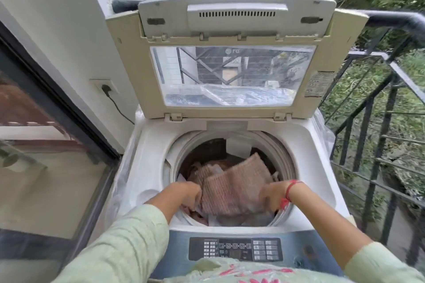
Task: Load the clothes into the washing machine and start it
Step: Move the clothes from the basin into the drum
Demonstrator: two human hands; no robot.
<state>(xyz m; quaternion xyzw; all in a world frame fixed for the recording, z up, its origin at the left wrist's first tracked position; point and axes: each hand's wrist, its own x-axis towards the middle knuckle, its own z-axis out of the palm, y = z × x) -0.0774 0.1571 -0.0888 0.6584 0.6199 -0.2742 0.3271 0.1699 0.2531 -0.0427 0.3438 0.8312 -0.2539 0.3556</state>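
In the drum (287, 161), left hand (190, 193) and right hand (272, 195) grip cloth (234, 187).

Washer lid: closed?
No, the lid stands raised behind the drum, with clothes visible inside.

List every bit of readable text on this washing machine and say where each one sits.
"LG": brand logo at the top centre of the lid window, seen flipped from the inside of the raised lid.
Sticker on the lid's right frame: print too small to read.
Control panel: button labels and icons too small to read.
Faint line low on the lid window: blurred, unreadable.
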